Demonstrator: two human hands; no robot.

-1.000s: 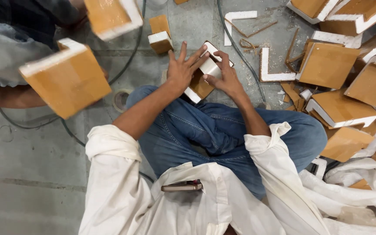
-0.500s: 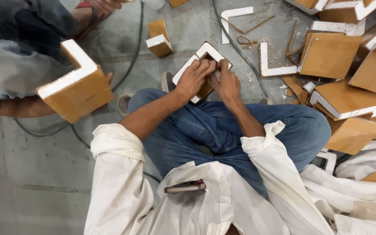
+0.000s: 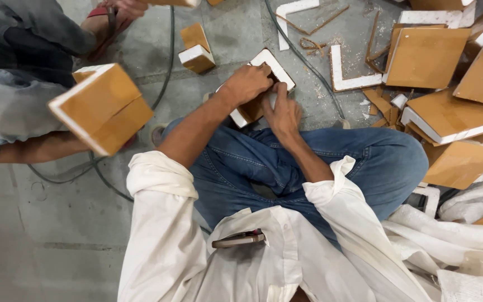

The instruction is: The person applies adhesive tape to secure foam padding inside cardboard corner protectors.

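I sit cross-legged on a concrete floor in blue jeans and a white shirt. Both hands are on a corner piece of white foam faced with brown cardboard resting by my knees. My left hand grips its top, fingers curled over the cardboard. My right hand presses against its near side, fingers closed on the edge. Much of the piece is hidden under my hands.
Another person at the left holds a brown cardboard block with white foam edges. A small foam block lies ahead. Several cardboard-faced pieces pile at the right, with L-shaped foam strips, a black cable and white wrapping.
My left hand went from spread open to curled over the corner piece, and my right hand closed on its edge. The other person's block moved lower and to the right.
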